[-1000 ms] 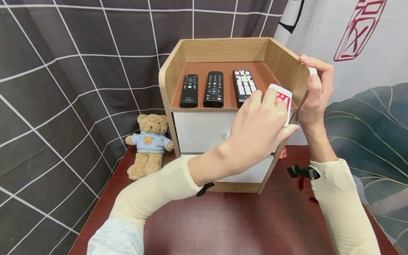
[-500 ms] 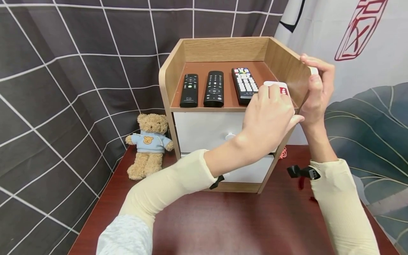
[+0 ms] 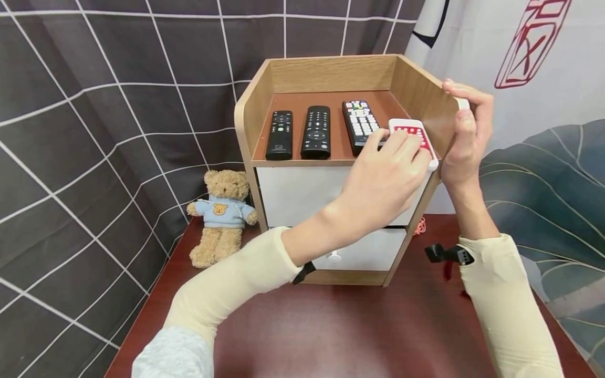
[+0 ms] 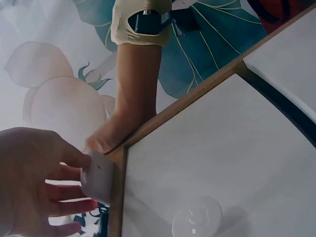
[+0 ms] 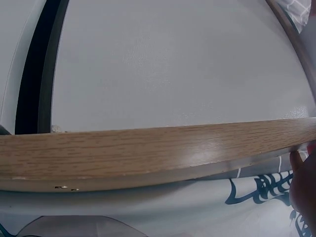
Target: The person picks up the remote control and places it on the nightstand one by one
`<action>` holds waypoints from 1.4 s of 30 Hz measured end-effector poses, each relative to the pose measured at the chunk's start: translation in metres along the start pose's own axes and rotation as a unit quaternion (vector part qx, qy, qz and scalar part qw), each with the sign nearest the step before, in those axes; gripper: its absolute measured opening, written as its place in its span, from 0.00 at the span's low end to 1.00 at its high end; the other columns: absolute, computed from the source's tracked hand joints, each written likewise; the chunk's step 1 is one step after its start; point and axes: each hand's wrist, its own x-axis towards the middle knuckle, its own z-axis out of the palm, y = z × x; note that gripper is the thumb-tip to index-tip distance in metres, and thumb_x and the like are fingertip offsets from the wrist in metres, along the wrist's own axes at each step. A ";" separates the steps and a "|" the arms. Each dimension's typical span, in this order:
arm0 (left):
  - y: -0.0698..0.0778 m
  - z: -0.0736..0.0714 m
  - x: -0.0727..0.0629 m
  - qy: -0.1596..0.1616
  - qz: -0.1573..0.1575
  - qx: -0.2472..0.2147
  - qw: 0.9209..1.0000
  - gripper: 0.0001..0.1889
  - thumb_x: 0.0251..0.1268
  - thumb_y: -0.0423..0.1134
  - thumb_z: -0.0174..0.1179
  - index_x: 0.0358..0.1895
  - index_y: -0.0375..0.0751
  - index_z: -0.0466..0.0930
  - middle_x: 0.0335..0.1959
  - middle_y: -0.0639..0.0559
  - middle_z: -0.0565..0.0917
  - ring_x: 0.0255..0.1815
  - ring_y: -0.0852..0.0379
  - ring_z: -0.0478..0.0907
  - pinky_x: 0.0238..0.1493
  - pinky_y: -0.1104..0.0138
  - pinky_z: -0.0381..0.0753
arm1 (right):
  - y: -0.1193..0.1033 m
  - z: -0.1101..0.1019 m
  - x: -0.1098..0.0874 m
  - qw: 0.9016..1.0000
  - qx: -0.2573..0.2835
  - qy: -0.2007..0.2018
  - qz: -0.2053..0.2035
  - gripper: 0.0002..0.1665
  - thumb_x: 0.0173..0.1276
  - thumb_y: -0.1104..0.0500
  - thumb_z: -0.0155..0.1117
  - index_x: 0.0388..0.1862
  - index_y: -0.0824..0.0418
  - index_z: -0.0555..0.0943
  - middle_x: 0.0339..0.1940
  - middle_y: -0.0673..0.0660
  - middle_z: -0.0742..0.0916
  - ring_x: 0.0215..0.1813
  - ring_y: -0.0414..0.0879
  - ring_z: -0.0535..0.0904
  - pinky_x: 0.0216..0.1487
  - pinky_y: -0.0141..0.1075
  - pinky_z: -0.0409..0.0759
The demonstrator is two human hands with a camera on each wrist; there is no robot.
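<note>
My left hand [image 3: 385, 178] reaches across to the right front of the small cabinet's top shelf [image 3: 302, 100]. Its fingertips lie over a white remote control with a red keypad [image 3: 413, 128], which rests at the shelf's front edge. In the left wrist view the thumb side meets the white end of the remote control [image 4: 98, 177]. My right hand [image 3: 468, 134] grips the front of the cabinet's right side panel [image 3: 423, 97]; at the right wrist view's edge only part of that hand [image 5: 303, 192] shows. Three dark remotes lie side by side: left [image 3: 280, 135], middle [image 3: 316, 132], white-keyed [image 3: 361, 123].
Below the shelf are two white drawers with round knobs, the lower knob [image 3: 334, 256] in view. A teddy bear [image 3: 222, 215] in a blue top sits left of the cabinet on the red-brown table [image 3: 350, 325]. A dark checked curtain [image 3: 118, 157] hangs behind.
The white remote control has gone from tilted in my left hand to lying flat, a little further left. My left hand moved right, then back left. The right hand keeps its grip.
</note>
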 end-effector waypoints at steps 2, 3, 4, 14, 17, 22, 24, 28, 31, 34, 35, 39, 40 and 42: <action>0.000 0.003 0.004 -0.018 0.004 0.009 1.000 0.19 0.76 0.40 0.38 0.52 0.49 0.82 0.50 0.55 0.84 0.55 0.56 0.77 0.62 0.61 0.69 | 0.000 0.000 0.000 1.000 0.001 0.001 -0.001 0.20 0.64 0.58 0.43 0.49 0.61 0.78 0.53 0.52 0.84 0.63 0.51 0.74 0.68 0.37 0.63; 0.001 0.005 0.007 -0.025 0.004 0.014 1.000 0.19 0.76 0.40 0.39 0.53 0.50 0.82 0.51 0.55 0.84 0.55 0.56 0.77 0.63 0.60 0.68 | 0.000 0.000 0.000 1.000 0.003 0.002 -0.001 0.20 0.64 0.59 0.43 0.49 0.61 0.78 0.53 0.52 0.84 0.63 0.51 0.74 0.68 0.37 0.64; 0.001 0.008 0.009 -0.032 0.004 0.019 0.999 0.19 0.75 0.40 0.40 0.54 0.50 0.82 0.52 0.56 0.84 0.56 0.57 0.77 0.63 0.60 0.68 | 0.000 0.000 0.000 1.000 0.006 0.003 -0.001 0.20 0.64 0.59 0.43 0.48 0.61 0.78 0.53 0.53 0.85 0.63 0.51 0.75 0.68 0.37 0.64; -0.003 0.021 0.012 -0.041 0.012 -0.008 0.999 0.20 0.75 0.39 0.42 0.62 0.51 0.77 0.62 0.55 0.79 0.66 0.56 0.72 0.72 0.56 0.63 | -0.004 0.001 0.000 1.000 0.011 0.018 0.002 0.20 0.64 0.61 0.42 0.48 0.62 0.79 0.52 0.54 0.84 0.63 0.52 0.75 0.68 0.37 0.65; -0.006 0.020 0.004 -0.024 0.008 -0.032 0.999 0.21 0.75 0.43 0.41 0.66 0.53 0.74 0.68 0.53 0.75 0.71 0.54 0.67 0.74 0.54 0.60 | -0.004 0.003 0.000 1.000 0.012 0.019 0.002 0.20 0.64 0.60 0.42 0.47 0.62 0.79 0.52 0.54 0.84 0.63 0.52 0.75 0.68 0.37 0.65; -0.017 0.016 -0.022 0.030 0.022 -0.088 0.995 0.24 0.73 0.49 0.45 0.68 0.53 0.74 0.69 0.49 0.73 0.72 0.51 0.66 0.73 0.54 0.61 | -0.004 0.003 0.001 1.000 0.013 0.006 0.002 0.19 0.64 0.60 0.44 0.48 0.62 0.79 0.52 0.54 0.84 0.63 0.51 0.74 0.69 0.37 0.64; -0.023 0.015 -0.034 0.042 0.035 -0.117 0.992 0.24 0.72 0.50 0.47 0.68 0.52 0.74 0.69 0.48 0.73 0.73 0.50 0.65 0.74 0.54 0.60 | -0.003 0.002 0.002 1.000 0.014 0.002 0.001 0.19 0.64 0.60 0.44 0.48 0.62 0.78 0.52 0.53 0.84 0.63 0.51 0.74 0.70 0.37 0.64; -0.039 0.017 -0.061 0.052 0.053 -0.166 0.983 0.25 0.70 0.49 0.54 0.68 0.50 0.75 0.69 0.44 0.73 0.72 0.48 0.65 0.74 0.52 0.60 | -0.001 -0.002 0.004 1.000 0.004 -0.012 0.000 0.19 0.65 0.61 0.45 0.50 0.63 0.78 0.54 0.53 0.84 0.65 0.51 0.73 0.72 0.37 0.62; -0.053 0.020 -0.082 0.052 0.053 -0.181 0.981 0.26 0.67 0.48 0.59 0.68 0.48 0.75 0.70 0.43 0.73 0.73 0.46 0.66 0.74 0.51 0.60 | -0.001 -0.009 0.003 0.999 -0.025 -0.038 0.005 0.22 0.67 0.61 0.44 0.55 0.64 0.77 0.59 0.51 0.82 0.67 0.50 0.72 0.73 0.37 0.61; -0.067 0.021 -0.105 0.058 0.049 -0.186 0.980 0.28 0.64 0.47 0.62 0.68 0.46 0.75 0.69 0.42 0.73 0.73 0.45 0.65 0.75 0.51 0.60 | -0.001 -0.021 -0.001 0.996 -0.044 -0.072 0.009 0.25 0.68 0.59 0.46 0.62 0.65 0.73 0.65 0.51 0.78 0.69 0.50 0.70 0.74 0.37 0.60; -0.071 0.020 -0.113 0.065 0.048 -0.192 0.978 0.28 0.63 0.47 0.63 0.67 0.45 0.75 0.69 0.42 0.74 0.73 0.45 0.66 0.75 0.51 0.60 | -0.001 -0.026 -0.004 0.995 -0.052 -0.083 0.008 0.26 0.69 0.58 0.47 0.64 0.66 0.72 0.67 0.52 0.77 0.69 0.49 0.69 0.74 0.38 0.60; -0.084 0.014 -0.148 0.104 0.042 -0.220 0.969 0.25 0.65 0.46 0.61 0.64 0.42 0.77 0.66 0.38 0.76 0.71 0.42 0.68 0.72 0.47 0.64 | -0.003 -0.049 -0.020 0.991 -0.068 -0.120 0.002 0.31 0.71 0.54 0.51 0.67 0.71 0.67 0.68 0.55 0.76 0.69 0.49 0.70 0.77 0.40 0.60; -0.088 0.012 -0.157 0.117 0.039 -0.225 0.967 0.24 0.66 0.46 0.60 0.63 0.41 0.77 0.65 0.37 0.76 0.69 0.41 0.70 0.70 0.46 0.66 | -0.003 -0.057 -0.025 0.988 -0.080 -0.134 -0.002 0.33 0.73 0.51 0.51 0.67 0.72 0.66 0.69 0.55 0.76 0.70 0.48 0.70 0.77 0.40 0.59; -0.097 0.011 -0.172 0.146 0.025 -0.225 0.963 0.22 0.69 0.46 0.57 0.60 0.39 0.78 0.62 0.34 0.77 0.65 0.40 0.72 0.66 0.45 0.69 | -0.002 -0.072 -0.036 0.979 -0.117 -0.169 -0.015 0.36 0.74 0.47 0.51 0.68 0.74 0.65 0.70 0.58 0.75 0.72 0.48 0.68 0.78 0.40 0.57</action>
